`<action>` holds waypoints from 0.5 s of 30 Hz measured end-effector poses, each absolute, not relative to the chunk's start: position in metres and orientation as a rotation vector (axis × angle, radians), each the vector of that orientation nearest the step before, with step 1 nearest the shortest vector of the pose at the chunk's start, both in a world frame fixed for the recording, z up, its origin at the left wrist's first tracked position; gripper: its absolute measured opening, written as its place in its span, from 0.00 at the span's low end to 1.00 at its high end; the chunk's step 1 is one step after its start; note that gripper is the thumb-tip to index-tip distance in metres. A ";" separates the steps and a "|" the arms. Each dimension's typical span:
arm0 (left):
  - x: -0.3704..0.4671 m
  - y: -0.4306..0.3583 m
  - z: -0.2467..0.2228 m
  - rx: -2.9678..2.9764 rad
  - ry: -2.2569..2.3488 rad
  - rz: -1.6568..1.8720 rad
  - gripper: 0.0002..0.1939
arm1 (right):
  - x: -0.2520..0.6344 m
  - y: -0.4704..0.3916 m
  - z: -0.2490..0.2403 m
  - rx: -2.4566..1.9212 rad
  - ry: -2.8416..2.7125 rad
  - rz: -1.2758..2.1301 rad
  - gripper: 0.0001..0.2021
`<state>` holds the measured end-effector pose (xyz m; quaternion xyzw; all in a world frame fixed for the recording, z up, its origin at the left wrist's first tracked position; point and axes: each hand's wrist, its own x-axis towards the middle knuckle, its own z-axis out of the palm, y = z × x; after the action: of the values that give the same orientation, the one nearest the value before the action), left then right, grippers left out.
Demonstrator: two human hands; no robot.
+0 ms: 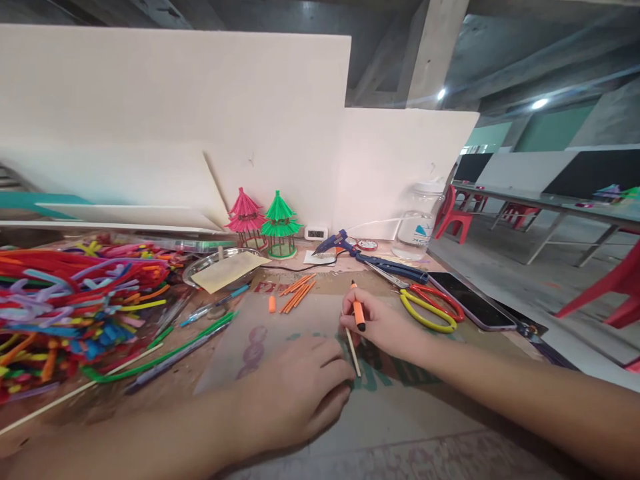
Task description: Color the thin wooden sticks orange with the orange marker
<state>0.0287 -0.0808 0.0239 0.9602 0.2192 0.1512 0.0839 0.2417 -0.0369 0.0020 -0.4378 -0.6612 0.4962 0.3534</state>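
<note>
My right hand (383, 327) is closed round an orange marker (359, 315) with a black end. A short pale wooden stick (353, 353) runs down from the fingers of that hand. My left hand (300, 387) lies low over the mat, its fingers curled together beside the stick's lower end; whether they hold the stick is hidden. Several orange sticks (299, 295) lie on the mat beyond my hands, with an orange marker cap (272, 305) to their left.
Colourful pipe cleaners (90, 300) are heaped at left. Behind stand a pink pagoda (246, 217) and a green pagoda (281, 227). A glue gun (340, 245), yellow-handled scissors (430, 313), a phone (470, 300) and a clear bottle (416, 223) are at right.
</note>
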 end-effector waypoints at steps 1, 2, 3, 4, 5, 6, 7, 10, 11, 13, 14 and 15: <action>0.028 -0.081 0.024 2.866 0.673 0.451 0.10 | 0.241 -0.035 -0.001 -1.126 -1.705 1.256 0.13; 0.028 -0.081 0.025 2.855 0.699 0.444 0.12 | 0.241 -0.033 -0.003 -1.115 -1.698 1.229 0.12; 0.028 -0.081 0.025 2.837 0.726 0.433 0.15 | 0.242 -0.032 -0.005 -1.106 -1.683 1.201 0.11; 0.028 -0.081 0.025 2.816 0.751 0.419 0.18 | 0.244 -0.032 -0.006 -1.103 -1.665 1.169 0.12; 0.028 -0.080 0.025 2.794 0.765 0.391 0.20 | 0.246 -0.033 -0.006 -1.107 -1.645 1.136 0.13; 0.029 -0.080 0.025 2.771 0.778 0.363 0.21 | 0.247 -0.034 -0.006 -1.116 -1.626 1.130 0.13; 0.029 -0.079 0.026 2.752 0.787 0.344 0.19 | 0.247 -0.036 -0.005 -1.122 -1.623 1.150 0.12; 0.029 -0.078 0.028 2.705 0.789 0.302 0.18 | 0.246 -0.042 -0.001 -1.144 -1.681 1.184 0.12; 0.029 -0.078 0.028 2.692 0.787 0.297 0.18 | 0.245 -0.044 0.000 -1.140 -1.706 1.176 0.13; 0.028 -0.078 0.028 2.669 0.788 0.311 0.19 | 0.244 -0.046 0.000 -1.112 -1.756 1.135 0.14; 0.028 -0.078 0.027 2.659 0.798 0.330 0.20 | 0.245 -0.047 0.000 -1.094 -1.776 1.113 0.14; 0.029 -0.077 0.026 2.654 0.813 0.352 0.21 | 0.246 -0.047 -0.001 -1.069 -1.784 1.093 0.15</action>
<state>0.0285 -0.0772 0.0262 0.9346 0.2864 0.1241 0.1708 0.2457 -0.0467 -0.0006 -0.4197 -0.7005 0.4292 0.3858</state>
